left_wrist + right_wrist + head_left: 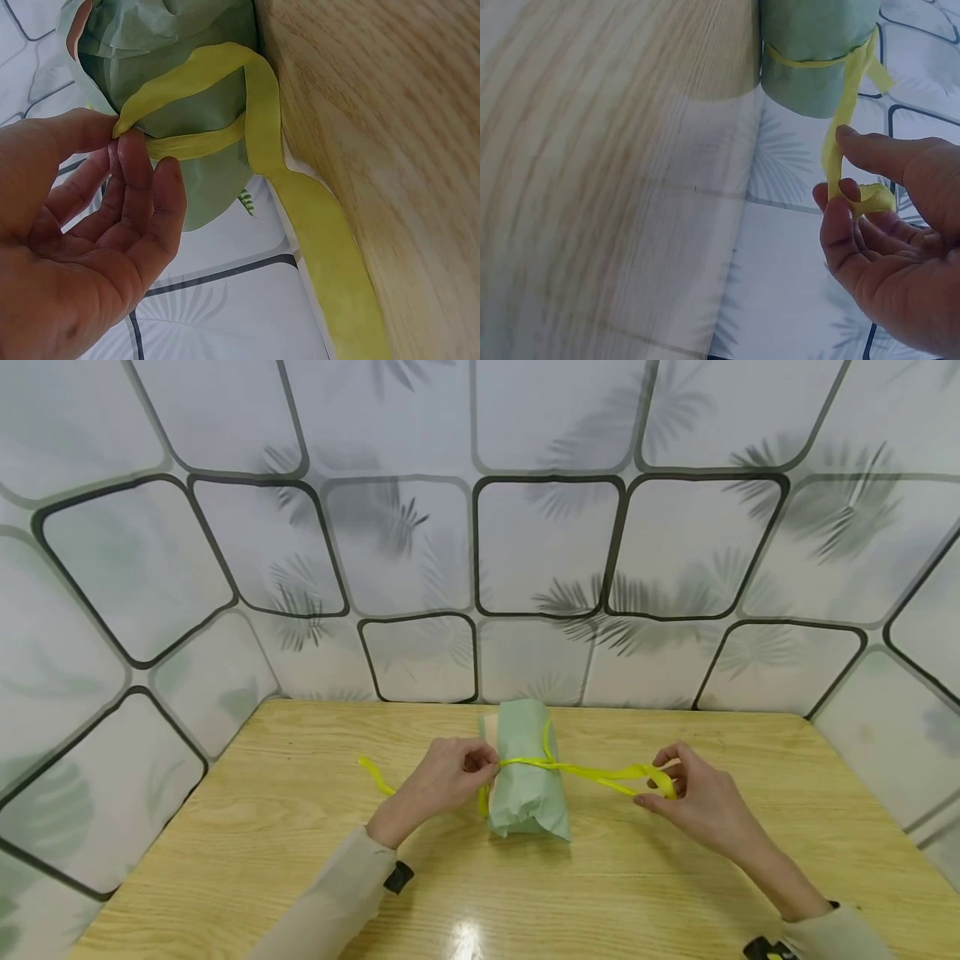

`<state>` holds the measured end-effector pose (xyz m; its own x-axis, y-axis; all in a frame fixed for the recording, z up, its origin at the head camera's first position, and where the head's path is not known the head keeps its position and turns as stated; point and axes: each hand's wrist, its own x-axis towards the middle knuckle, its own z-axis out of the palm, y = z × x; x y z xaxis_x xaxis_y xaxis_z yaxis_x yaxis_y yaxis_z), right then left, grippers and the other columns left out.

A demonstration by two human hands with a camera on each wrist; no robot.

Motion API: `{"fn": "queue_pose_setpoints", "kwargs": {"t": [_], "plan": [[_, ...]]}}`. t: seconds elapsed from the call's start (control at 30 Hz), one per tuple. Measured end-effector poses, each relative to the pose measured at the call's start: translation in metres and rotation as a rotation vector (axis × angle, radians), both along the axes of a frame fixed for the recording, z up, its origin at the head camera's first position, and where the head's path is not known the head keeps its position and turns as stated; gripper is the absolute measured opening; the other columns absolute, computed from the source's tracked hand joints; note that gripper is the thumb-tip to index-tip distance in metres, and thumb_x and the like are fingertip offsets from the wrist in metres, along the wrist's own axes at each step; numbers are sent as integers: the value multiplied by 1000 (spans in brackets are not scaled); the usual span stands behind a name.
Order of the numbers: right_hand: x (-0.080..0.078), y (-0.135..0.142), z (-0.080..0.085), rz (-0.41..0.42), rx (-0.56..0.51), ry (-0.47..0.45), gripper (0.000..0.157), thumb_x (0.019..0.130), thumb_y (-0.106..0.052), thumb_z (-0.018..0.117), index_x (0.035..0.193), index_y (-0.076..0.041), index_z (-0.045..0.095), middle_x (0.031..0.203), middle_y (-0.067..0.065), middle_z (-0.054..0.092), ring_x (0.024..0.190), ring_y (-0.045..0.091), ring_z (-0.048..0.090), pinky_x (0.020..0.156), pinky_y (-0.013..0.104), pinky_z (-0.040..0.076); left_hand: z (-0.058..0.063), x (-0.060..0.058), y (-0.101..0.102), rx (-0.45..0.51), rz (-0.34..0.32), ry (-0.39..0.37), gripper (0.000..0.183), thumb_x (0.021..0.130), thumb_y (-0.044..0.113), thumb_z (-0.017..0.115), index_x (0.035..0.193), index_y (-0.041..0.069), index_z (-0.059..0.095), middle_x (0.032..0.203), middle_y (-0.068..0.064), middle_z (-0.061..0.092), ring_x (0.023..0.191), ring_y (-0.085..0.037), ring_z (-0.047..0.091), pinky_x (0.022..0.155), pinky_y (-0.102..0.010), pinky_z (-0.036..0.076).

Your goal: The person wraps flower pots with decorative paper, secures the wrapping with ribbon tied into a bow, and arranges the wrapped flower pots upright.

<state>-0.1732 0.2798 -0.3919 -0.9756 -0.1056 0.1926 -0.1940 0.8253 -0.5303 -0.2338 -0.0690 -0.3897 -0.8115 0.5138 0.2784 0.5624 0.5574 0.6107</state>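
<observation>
A package wrapped in pale green paper [531, 806] lies on the table, its near end folded and crumpled. Yellow ribbon [592, 769] runs round its middle. At the package's left side my left hand [442, 774] pinches the ribbon between thumb and index finger, the other fingers loosely bent in the left wrist view. To the right of the package, my right hand [705, 797] holds a looped length of the ribbon, pulled out sideways. In the right wrist view the ribbon [849, 94] runs from the package to the thumb and curled fingers.
A loose ribbon end [374, 775] sticks out on the table beyond my left forearm. The wooden table [285, 827] meets a patterned backdrop [547, 547] with dark outlines and leaf prints behind and at both sides. Dark wrist devices [398, 877] sit at both cuffs.
</observation>
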Motion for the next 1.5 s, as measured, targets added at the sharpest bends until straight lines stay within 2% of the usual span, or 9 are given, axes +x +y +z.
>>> {"fn": "queue_pose_setpoints", "kwargs": {"t": [0.17, 0.27, 0.37, 0.57, 0.9, 1.03, 1.23, 1.33, 1.5], "plan": [[1, 4, 0, 30, -3, -9, 46, 89, -17, 81, 123, -5, 54, 75, -6, 70, 57, 3, 52, 58, 24, 41, 0, 0, 0, -3, 2, 2, 11, 98, 11, 65, 95, 9, 76, 82, 0, 75, 71, -4, 65, 67, -18, 52], [2, 7, 0, 23, 2, 6, 44, 89, -17, 80, 125, -7, 55, 71, -7, 66, 55, 2, 46, 58, 23, 38, 0, 0, 0, -4, 0, 2, 11, 98, 12, 66, 95, 9, 76, 82, 0, 75, 71, -4, 65, 67, -18, 52], [1, 11, -1, 9, -5, 7, 44, 90, -19, 79, 126, -9, 56, 73, -6, 67, 57, 1, 48, 58, 23, 37, 0, -1, 0, -1, -7, 8, 11, 98, 12, 65, 95, 8, 76, 82, -1, 75, 71, -5, 65, 67, -18, 52], [4, 18, -1, -2, -68, 4, 47, 90, -20, 80, 130, -9, 56, 85, -2, 74, 68, 0, 60, 55, 24, 43, -1, -2, 0, 2, -13, 18, 11, 98, 12, 66, 95, 8, 76, 82, -2, 75, 71, -5, 65, 68, -19, 53], [6, 26, 0, -17, -109, 43, 48, 90, -17, 80, 131, -7, 56, 75, -3, 67, 60, 2, 56, 54, 23, 44, 0, 0, 0, 3, -18, 9, 11, 98, 12, 66, 95, 8, 76, 83, -2, 74, 72, -5, 65, 68, -18, 52], [8, 30, 0, -44, -88, 49, 45, 90, -19, 80, 128, -7, 60, 81, 0, 70, 63, 1, 54, 55, 23, 43, 0, 1, -1, 4, -13, 14, 11, 98, 12, 66, 95, 9, 76, 83, -1, 74, 72, -5, 65, 68, -18, 52], [8, 38, -3, -107, -30, 102, 33, 91, -21, 79, 119, -6, 70, 81, 2, 68, 62, 1, 44, 56, 23, 34, -1, 1, -1, 0, -14, 21, 11, 98, 12, 66, 94, 9, 76, 82, -1, 74, 71, -4, 64, 68, -17, 51], [8, 43, -4, -129, -19, 96, 32, 92, -24, 78, 118, -5, 73, 86, 7, 72, 65, -2, 50, 56, 22, 39, -1, 1, -1, 1, -14, 21, 11, 98, 12, 66, 94, 9, 76, 82, -1, 74, 70, -4, 64, 67, -17, 51], [9, 50, -3, -173, -14, 36, 36, 94, -26, 74, 120, -2, 73, 104, 19, 77, 73, 0, 62, 57, 23, 48, -1, 0, -1, 5, -13, 20, 11, 98, 12, 66, 94, 9, 76, 81, -1, 74, 70, -4, 64, 67, -17, 51]]}}
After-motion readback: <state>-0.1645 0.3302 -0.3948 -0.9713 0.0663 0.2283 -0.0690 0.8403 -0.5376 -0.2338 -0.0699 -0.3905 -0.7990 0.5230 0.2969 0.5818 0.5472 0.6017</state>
